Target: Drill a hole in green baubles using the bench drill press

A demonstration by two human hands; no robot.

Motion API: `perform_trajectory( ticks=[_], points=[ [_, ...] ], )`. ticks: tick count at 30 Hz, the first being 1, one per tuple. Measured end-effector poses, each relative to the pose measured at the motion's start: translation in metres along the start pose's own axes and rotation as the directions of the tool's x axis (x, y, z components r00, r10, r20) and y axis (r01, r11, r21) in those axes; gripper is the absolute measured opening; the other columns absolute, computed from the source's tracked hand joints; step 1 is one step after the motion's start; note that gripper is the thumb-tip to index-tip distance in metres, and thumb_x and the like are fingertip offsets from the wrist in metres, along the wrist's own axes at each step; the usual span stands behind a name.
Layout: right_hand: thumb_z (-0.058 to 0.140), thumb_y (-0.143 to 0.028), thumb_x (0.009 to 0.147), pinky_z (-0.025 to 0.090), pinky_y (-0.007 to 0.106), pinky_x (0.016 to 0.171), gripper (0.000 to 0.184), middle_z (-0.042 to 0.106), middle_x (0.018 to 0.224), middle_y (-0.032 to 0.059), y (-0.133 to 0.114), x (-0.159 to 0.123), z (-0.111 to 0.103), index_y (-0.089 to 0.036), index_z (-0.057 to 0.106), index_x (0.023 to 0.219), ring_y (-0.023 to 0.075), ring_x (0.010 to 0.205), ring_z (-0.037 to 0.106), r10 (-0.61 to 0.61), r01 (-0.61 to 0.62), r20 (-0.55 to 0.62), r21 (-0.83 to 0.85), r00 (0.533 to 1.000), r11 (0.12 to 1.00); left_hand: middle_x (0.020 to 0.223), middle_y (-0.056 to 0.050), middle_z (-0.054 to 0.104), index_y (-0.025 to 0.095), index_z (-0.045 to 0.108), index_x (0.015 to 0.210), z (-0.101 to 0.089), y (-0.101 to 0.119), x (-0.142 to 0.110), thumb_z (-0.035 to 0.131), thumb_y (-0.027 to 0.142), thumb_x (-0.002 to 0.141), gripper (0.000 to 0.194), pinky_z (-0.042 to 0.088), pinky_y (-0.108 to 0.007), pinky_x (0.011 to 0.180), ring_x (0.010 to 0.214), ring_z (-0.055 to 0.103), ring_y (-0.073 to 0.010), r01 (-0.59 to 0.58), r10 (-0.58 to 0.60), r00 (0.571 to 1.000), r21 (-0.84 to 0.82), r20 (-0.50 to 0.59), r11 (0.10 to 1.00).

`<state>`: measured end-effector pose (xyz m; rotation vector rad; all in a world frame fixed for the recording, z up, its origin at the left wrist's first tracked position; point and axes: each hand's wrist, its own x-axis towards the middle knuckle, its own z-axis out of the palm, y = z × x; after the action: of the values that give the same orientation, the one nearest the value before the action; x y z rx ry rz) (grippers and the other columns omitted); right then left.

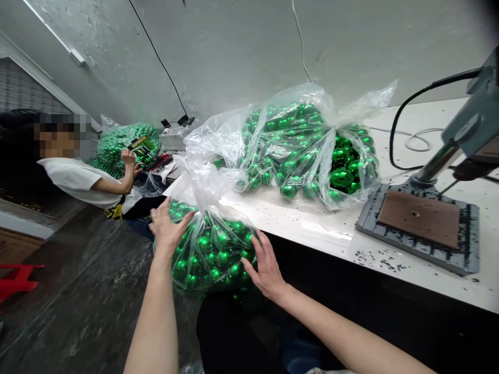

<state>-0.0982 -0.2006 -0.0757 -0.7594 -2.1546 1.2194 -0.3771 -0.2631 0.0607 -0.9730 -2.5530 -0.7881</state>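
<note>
A clear plastic bag full of shiny green balls point(212, 254) sits in front of the table edge, by my knees, its top gathered and twisted upward. My left hand point(167, 226) is at the bag's upper left, fingers spread. On the bag's right side is my right hand point(267, 265), its fingers apart and close against the plastic. Whether either palm presses on the bag I cannot tell. On the table behind lies a larger clear bag of green balls point(288, 150), tied near its right end, where dark openings between the glossy balls show.
A drill press point(463, 140) stands at the right, with a brown board point(419, 215) on its base. Dark shavings point(380, 259) litter the white table point(312, 223). At left a co-worker point(89, 182) sits beside another heap of green balls point(128, 143). A red stool point(17, 280) stands on the floor.
</note>
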Motion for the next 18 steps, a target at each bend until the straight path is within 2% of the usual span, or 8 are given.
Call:
perform_trajectory(
  ticks=[2,3,5,6,9,11,15,18],
  points=[
    [0.048,-0.049,0.1,0.011,0.053,0.129,0.062,0.009,0.172,0.0003,-0.014,0.018,0.002,-0.032,0.036,0.158,0.0317,0.159,0.003,-0.121,0.123,0.049,-0.047,0.991,0.991,0.163,-0.014,0.036,0.031,0.04,0.155,-0.009,-0.03,-0.023,0.061,0.065,0.085,0.08,0.01,-0.076,0.117,0.155,0.013,-0.0481,0.171,-0.169,0.985,0.12,-0.031,0.978],
    [0.051,-0.05,0.099,0.008,0.055,0.129,0.063,0.007,0.172,-0.0004,-0.017,0.03,0.006,-0.033,0.037,0.158,0.0337,0.159,0.001,-0.162,0.168,0.078,-0.069,0.984,0.983,0.164,-0.014,0.034,0.031,0.04,0.155,-0.006,-0.042,-0.036,0.054,0.063,0.09,0.074,0.011,-0.078,0.116,0.154,0.012,-0.05,0.268,-0.274,0.962,0.14,0.02,0.953],
    [0.059,-0.051,0.095,0.009,0.058,0.128,0.067,0.008,0.172,0.0001,-0.017,0.052,0.016,-0.034,0.039,0.157,0.0378,0.158,-0.001,-0.222,0.239,0.149,-0.108,0.964,0.965,0.167,-0.015,0.027,0.029,0.037,0.157,0.012,-0.056,-0.061,0.046,0.057,0.096,0.068,0.018,-0.075,0.116,0.154,0.013,-0.0504,0.385,-0.409,0.895,0.153,0.179,0.91],
    [0.062,-0.051,0.094,0.011,0.058,0.127,0.068,0.01,0.172,0.0009,-0.014,0.062,0.022,-0.033,0.04,0.156,0.0391,0.158,0.0,-0.243,0.268,0.184,-0.126,0.952,0.955,0.17,-0.013,0.02,0.03,0.034,0.159,0.024,-0.059,-0.072,0.046,0.054,0.096,0.068,0.019,-0.073,0.117,0.154,0.011,-0.0501,0.401,-0.43,0.879,0.169,0.206,0.9],
    [0.058,-0.047,0.098,0.016,0.059,0.126,0.062,0.018,0.17,0.0039,-0.001,0.081,0.04,-0.029,0.042,0.155,0.0397,0.158,0.006,-0.277,0.326,0.252,-0.18,0.927,0.928,0.173,-0.01,0.004,0.032,0.033,0.159,0.055,-0.054,-0.09,0.051,0.049,0.095,0.068,0.016,-0.069,0.12,0.155,0.0,-0.0506,0.354,-0.404,0.885,0.229,0.231,0.907],
    [0.054,-0.043,0.1,0.019,0.061,0.125,0.058,0.021,0.169,0.0075,0.005,0.088,0.048,-0.026,0.043,0.155,0.0389,0.157,0.012,-0.289,0.349,0.266,-0.216,0.92,0.912,0.173,-0.012,0.0,0.033,0.035,0.158,0.065,-0.048,-0.091,0.053,0.045,0.095,0.067,0.015,-0.069,0.12,0.155,-0.001,-0.0509,0.331,-0.39,0.887,0.249,0.247,0.91],
    [0.06,-0.042,0.098,0.026,0.063,0.122,0.056,0.029,0.165,0.0119,0.008,0.094,0.053,-0.024,0.046,0.15,0.0353,0.152,0.027,-0.325,0.393,0.263,-0.273,0.908,0.878,0.172,-0.016,0.0,0.032,0.035,0.158,0.063,-0.053,-0.08,0.054,0.042,0.095,0.066,0.017,-0.07,0.119,0.154,0.01,-0.0509,0.315,-0.37,0.881,0.216,0.296,0.924],
    [0.062,-0.039,0.098,0.033,0.061,0.119,0.055,0.033,0.163,0.0122,0.011,0.086,0.044,-0.023,0.048,0.148,0.0345,0.149,0.033,-0.359,0.417,0.225,-0.322,0.906,0.85,0.169,-0.018,0.018,0.026,0.035,0.158,0.051,-0.067,-0.081,0.053,0.045,0.096,0.066,0.026,-0.061,0.121,0.154,0.024,-0.0427,0.27,-0.274,0.926,0.051,0.261,0.962]
  ],
)
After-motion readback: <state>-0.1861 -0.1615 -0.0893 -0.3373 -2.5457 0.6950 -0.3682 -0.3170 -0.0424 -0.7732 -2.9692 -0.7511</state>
